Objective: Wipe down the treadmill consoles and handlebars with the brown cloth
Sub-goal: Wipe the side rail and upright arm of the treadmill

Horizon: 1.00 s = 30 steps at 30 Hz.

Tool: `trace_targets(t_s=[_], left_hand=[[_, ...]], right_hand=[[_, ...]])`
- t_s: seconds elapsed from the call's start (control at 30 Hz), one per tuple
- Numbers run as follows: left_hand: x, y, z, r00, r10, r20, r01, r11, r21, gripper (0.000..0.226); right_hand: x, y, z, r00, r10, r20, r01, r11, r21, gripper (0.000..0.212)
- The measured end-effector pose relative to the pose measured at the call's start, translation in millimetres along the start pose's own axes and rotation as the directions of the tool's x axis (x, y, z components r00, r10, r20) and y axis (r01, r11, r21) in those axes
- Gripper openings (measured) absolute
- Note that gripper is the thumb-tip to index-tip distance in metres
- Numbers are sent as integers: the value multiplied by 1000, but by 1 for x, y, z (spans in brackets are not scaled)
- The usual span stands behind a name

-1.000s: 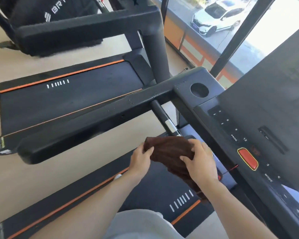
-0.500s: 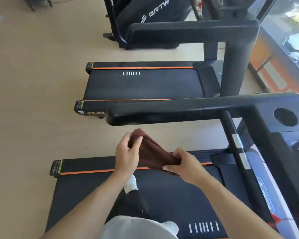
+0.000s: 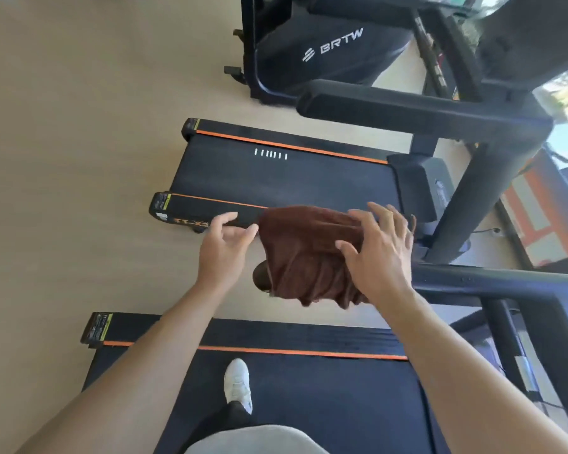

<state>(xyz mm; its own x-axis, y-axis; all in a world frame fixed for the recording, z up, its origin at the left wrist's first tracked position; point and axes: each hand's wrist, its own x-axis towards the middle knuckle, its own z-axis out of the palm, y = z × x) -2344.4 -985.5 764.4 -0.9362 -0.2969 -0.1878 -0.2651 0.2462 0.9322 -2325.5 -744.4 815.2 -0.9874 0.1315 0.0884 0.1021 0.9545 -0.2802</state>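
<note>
So the biggest thing in view is the near treadmill point(image 3: 276, 388), its belt filling the 6 o'clock half of the shot, with a white shoe point(image 3: 238, 385) planted on it. A second treadmill point(image 3: 276, 178) sits up around 12 o'clock, and a third machine with BRTW on it is past that at 1 o'clock.

The handlebar point(image 3: 473, 283) of the near treadmill runs in from 3 o'clock toward the middle, and the brown cloth point(image 3: 305, 253) is draped right over its free end, dead center in the view, hanging down in loose folds on the near side. The bar's tip peeks out from under the cloth's left edge.

The right hand point(image 3: 377, 253) is at roughly 3 o'clock of the cloth with fingers spread wide and straight, lying against or just over its right side, not gripping. The left hand point(image 3: 225, 249) is at 9 o'clock of it, fingers loosely apart, fingertips just beside the cloth's left edge; can't tell if they actually touch.

Handling-wise: my guess is it's light, soft and totally floppy, so it'll slide off a smooth bar if you let go. I'd wrap a palm over the top where it sits on the bar and squeeze around the bar, so the cloth bunches under the hand instead of dragging by a corner. Nothing fragile here.
</note>
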Motion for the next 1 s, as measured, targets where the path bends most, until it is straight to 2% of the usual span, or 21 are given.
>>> trace_targets(t_s=[0.07,0.13,0.27,0.33,0.43,0.5,0.53,0.6,0.67,0.77,0.83,0.9,1.0], left_hand=[[18,-14,-6,997,-80,9,80,996,46,41],[24,-30,-11,989,-131,69,124,988,90,38],[25,-63,-25,966,-209,149,196,975,102,19],[25,-72,-34,957,-257,132,245,965,97,15],[25,-77,-44,951,-293,99,282,953,106,11],[24,-76,-49,953,-292,80,282,953,114,10],[24,-75,-50,954,-293,68,284,952,117,11],[21,-71,-50,954,-297,40,291,949,120,13],[15,-68,-44,956,-292,11,289,950,120,13],[4,-58,-21,971,-234,-42,237,964,116,13],[-6,-43,4,982,-167,-82,175,980,97,23],[-16,-26,32,988,-106,-109,115,990,78,37],[-29,-8,73,998,-17,-64,22,996,90,44]], right_hand=[[-2,-9,31,986,7,164,-7,1000,0,52],[-11,-13,62,949,18,315,4,998,-70,61],[-13,-36,92,925,2,381,75,979,-188,71],[-2,-54,97,895,-64,442,170,964,-206,69],[14,-79,111,814,-202,545,379,895,-234,54],[13,-96,118,749,-259,610,528,789,-313,41],[8,-103,120,715,-282,639,608,702,-371,38],[-2,-105,124,635,-360,683,753,488,-442,40],[-9,-92,122,575,-475,666,817,373,-440,43],[-5,-52,116,509,-648,567,861,401,-314,58],[-1,-23,108,526,-684,505,843,497,-205,78],[2,4,99,612,-662,433,772,620,-142,79],[10,53,81,747,-552,371,631,764,-132,74]])
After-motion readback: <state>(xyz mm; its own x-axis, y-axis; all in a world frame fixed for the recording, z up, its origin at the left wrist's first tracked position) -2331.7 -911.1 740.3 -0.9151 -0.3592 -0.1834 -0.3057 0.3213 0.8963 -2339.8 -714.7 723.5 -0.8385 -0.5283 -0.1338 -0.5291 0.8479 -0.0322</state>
